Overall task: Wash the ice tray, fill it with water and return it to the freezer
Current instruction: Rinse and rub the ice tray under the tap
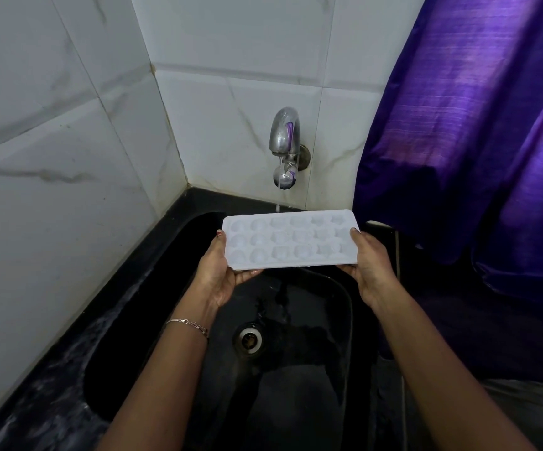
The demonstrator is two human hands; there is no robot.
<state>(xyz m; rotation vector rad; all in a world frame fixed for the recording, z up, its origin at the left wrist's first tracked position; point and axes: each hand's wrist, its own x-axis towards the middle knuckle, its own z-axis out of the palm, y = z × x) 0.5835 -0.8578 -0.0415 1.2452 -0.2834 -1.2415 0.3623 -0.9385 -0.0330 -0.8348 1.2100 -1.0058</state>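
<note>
Left hand [221,271] and right hand [369,268] grip opposite ends of white plastic moulded ice tray [289,242] | I judge: cavities up, roughly level, to catch chrome wall tap [284,138] stream

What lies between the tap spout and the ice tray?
In the head view, only a thin stream of water falling from the tap toward the far edge of the ice tray; nothing else crosses that gap.
</note>
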